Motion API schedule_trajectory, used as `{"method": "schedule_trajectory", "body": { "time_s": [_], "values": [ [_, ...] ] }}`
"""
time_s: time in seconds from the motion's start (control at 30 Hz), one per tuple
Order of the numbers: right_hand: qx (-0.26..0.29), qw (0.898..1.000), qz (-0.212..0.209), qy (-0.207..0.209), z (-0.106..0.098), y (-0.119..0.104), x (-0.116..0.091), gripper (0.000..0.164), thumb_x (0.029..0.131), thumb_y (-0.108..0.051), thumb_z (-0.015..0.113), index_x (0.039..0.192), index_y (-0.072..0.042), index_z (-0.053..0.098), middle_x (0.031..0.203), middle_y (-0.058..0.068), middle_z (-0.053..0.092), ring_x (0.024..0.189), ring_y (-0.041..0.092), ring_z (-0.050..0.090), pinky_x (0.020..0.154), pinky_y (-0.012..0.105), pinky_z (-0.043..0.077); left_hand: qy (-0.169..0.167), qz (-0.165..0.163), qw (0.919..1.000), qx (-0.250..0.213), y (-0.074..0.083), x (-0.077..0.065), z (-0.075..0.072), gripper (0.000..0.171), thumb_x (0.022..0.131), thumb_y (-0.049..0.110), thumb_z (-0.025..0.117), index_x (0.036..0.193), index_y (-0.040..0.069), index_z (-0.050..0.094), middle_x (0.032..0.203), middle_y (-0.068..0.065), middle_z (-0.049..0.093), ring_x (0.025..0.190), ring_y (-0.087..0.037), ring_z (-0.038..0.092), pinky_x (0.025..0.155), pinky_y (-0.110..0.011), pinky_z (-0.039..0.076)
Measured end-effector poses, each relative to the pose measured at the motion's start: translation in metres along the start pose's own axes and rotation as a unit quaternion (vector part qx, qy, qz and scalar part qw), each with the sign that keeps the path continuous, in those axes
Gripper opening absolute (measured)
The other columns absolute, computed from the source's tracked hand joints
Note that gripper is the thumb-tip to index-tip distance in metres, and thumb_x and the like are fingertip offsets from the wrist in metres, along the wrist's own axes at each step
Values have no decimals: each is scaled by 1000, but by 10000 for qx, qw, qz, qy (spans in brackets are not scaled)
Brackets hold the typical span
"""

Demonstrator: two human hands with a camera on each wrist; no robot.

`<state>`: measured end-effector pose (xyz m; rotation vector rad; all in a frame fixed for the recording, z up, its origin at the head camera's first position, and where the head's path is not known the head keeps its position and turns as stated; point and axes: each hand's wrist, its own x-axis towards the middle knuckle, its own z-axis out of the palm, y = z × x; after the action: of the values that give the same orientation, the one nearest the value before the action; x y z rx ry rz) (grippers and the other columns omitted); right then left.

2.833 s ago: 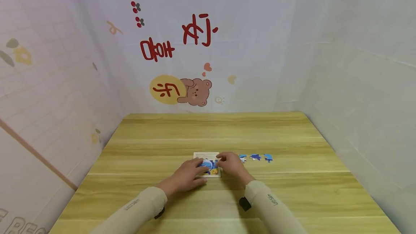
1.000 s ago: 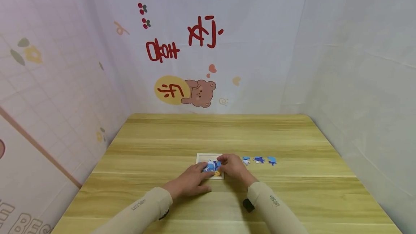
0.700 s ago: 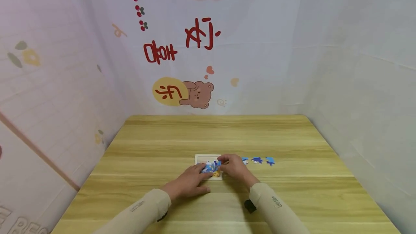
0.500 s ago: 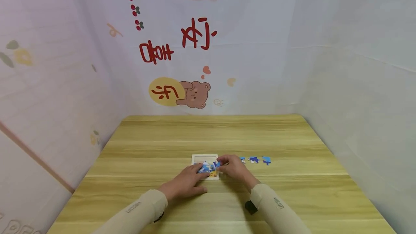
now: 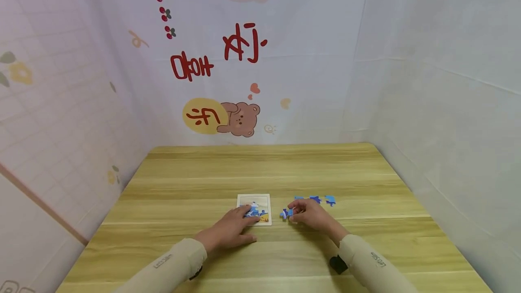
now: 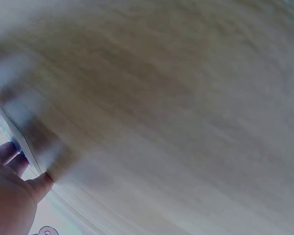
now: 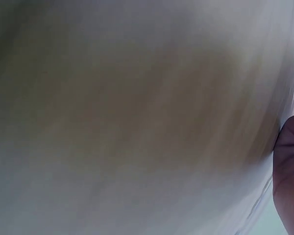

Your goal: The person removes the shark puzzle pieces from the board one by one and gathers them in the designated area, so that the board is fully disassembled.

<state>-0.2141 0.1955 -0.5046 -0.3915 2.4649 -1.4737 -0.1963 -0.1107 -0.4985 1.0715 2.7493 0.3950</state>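
A: What is in the grip?

B: By the right hand [image 5: 312, 215] a small blue jigsaw piece [image 5: 284, 214] is pinched between thumb and forefinger. It is held near the tray [image 5: 269, 209], at its 3 o'clock side and apart from it. Whether the table [image 5: 260, 171] is touched by the piece cannot be told.

A: And the other side?

B: Nothing is grasped by the left hand [image 5: 228, 228]. Its fingers are laid over the tray from about 8 o'clock, with the thumb stretched out past the 6 o'clock edge.

A: How is this best handled?

B: The piece seems best pinched lightly by its edge, its knobs uncovered so that their direction can be read, and turned while it is level. The tray is better steadied at its rim, since the pictured pieces in its 6 o'clock half could be shifted by a firm push.

A: Any hazard?

B: Three loose pieces [image 5: 330, 200] are lined from 11 to 2 o'clock of the right hand, the nearest to 11 partly covered; by careless knuckles they might be brushed askew.
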Motion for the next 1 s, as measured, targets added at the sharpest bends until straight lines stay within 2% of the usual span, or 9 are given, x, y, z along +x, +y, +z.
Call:
{"method": "schedule_trajectory", "body": {
  "time_s": [0.17, 0.33, 0.57, 0.8, 1.0],
  "values": [
    [242, 9993, 17, -294, -23, 13, -15, 29, 89, -8, 73, 114, 2, 65, 93, 8, 61, 83, 18, 55, 63, 25, 49, -29, -15, 10000, -22, 2, -1, -3, 58, 95, 46, 63, 146, 19, 52, 153, -22, 34, 140, -39, 35, 112, -54, 29],
    [411, 9981, 123, -445, -47, 28, -28, 32, 89, -10, 73, 116, 3, 62, 95, 9, 60, 79, 16, 54, 60, 24, 47, -33, 1, 10000, -44, 4, -1, -5, 58, 95, 45, 64, 146, 18, 52, 153, -23, 34, 139, -39, 36, 112, -55, 29],
    [416, 9974, 447, -378, -78, 51, -44, 37, 90, -15, 74, 119, 2, 60, 93, 8, 60, 67, 15, 52, 54, 27, 46, -14, 24, 10000, -40, 4, -1, -3, 58, 95, 46, 64, 145, 18, 53, 152, -23, 35, 139, -40, 35, 111, -56, 30],
    [386, 9965, 676, -316, -102, 64, -56, 41, 91, -17, 73, 124, 2, 57, 94, 9, 61, 69, 18, 56, 56, 31, 48, -38, -14, 9999, -117, 3, -2, -3, 58, 95, 46, 63, 146, 19, 52, 153, -21, 34, 140, -39, 34, 111, -55, 30],
    [599, 9950, 717, -348, -113, 70, -58, 43, 92, -14, 71, 127, 4, 55, 95, 10, 62, 70, 20, 60, 56, 32, 51, -14, 49, 9997, -227, 6, -2, -6, 58, 95, 44, 65, 145, 16, 52, 153, -23, 34, 140, -41, 33, 111, -57, 29]
  ]
}}
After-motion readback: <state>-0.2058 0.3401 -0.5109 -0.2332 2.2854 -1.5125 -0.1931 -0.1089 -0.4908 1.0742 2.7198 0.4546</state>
